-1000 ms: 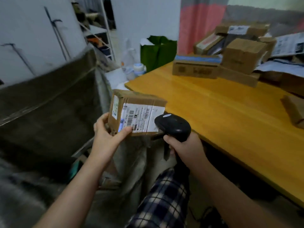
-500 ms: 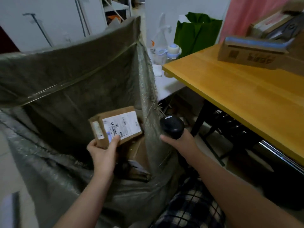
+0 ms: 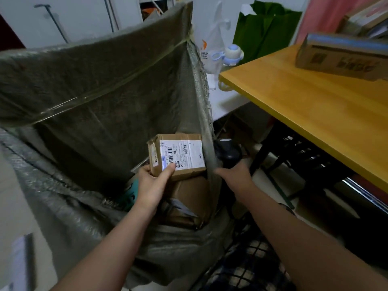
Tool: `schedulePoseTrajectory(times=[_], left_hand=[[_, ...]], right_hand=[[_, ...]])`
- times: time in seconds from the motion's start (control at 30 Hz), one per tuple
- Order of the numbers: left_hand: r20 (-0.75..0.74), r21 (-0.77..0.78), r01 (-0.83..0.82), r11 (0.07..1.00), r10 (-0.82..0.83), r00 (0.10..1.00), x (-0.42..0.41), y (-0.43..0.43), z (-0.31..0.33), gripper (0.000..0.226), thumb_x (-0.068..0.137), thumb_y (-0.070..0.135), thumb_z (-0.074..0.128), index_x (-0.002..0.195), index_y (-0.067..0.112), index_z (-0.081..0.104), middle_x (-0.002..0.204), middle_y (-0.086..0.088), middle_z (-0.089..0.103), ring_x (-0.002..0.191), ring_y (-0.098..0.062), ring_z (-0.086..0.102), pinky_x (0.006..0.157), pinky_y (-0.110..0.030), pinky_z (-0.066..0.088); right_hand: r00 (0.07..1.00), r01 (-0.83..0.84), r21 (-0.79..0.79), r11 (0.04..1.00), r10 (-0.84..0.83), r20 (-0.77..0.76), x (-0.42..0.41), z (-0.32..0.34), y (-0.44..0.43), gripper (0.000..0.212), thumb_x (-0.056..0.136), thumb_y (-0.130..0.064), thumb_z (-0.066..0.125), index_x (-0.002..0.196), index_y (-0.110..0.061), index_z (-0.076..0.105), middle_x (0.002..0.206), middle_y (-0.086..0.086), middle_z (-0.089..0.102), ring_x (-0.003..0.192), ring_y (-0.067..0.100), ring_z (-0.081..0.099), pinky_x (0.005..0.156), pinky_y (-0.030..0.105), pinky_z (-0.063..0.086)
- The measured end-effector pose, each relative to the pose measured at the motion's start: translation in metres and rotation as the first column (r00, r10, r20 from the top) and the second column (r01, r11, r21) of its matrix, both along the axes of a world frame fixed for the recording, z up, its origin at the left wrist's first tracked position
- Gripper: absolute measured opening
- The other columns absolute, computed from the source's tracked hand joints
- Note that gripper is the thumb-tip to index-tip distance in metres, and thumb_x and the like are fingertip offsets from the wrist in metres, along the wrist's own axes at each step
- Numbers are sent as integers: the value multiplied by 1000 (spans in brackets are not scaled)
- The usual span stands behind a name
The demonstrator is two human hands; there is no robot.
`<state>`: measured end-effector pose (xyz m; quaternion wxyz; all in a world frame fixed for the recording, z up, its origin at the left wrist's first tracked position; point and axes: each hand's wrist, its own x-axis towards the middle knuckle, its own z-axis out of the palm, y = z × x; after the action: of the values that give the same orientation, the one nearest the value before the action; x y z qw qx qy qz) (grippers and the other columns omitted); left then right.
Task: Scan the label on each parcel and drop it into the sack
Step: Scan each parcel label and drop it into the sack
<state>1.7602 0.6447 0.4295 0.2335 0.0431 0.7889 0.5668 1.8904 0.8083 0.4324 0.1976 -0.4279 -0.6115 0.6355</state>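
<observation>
My left hand (image 3: 154, 183) grips a small cardboard parcel (image 3: 178, 156) by its lower left corner, thumb on the white label. The parcel is low inside the open mouth of the big grey-green woven sack (image 3: 94, 91), just above another brown parcel (image 3: 189, 198) lying in the sack. My right hand (image 3: 233, 175) holds the black handheld scanner (image 3: 227, 153) just outside the sack's right edge, beside the parcel.
A yellow wooden table (image 3: 315, 106) stands at the right with a taped cardboard box (image 3: 340, 55) and more parcels at its far end. A green bag (image 3: 266, 30), a white plastic bag and a bottle (image 3: 231, 54) stand behind the table corner. Black table legs are below.
My left hand has carried the parcel from beside the table edge down into the sack, and it now sits lower and turned label-up. The scanner hand followed to the sack's rim.
</observation>
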Motion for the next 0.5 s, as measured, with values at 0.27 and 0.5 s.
schedulePoseTrajectory(times=[0.27,0.5], left_hand=[[-425,-199,114,973,-191,885,30,71,27,86,63,36,86,128,6,38,128,-12,40,120,-27,43,96,-30,35],[-442,-540,194,819,-472,763,18,51,21,85,62,38,84,123,2,37,124,-18,37,118,-36,41,98,-42,37]], right_hand=[[984,176,106,979,-177,-7,62,85,12,37,71,6,68,105,-8,65,91,17,70,85,32,69,76,52,57],[978,184,183,966,-198,63,78,110,28,39,75,1,68,112,-7,61,86,11,68,78,24,66,64,34,54]])
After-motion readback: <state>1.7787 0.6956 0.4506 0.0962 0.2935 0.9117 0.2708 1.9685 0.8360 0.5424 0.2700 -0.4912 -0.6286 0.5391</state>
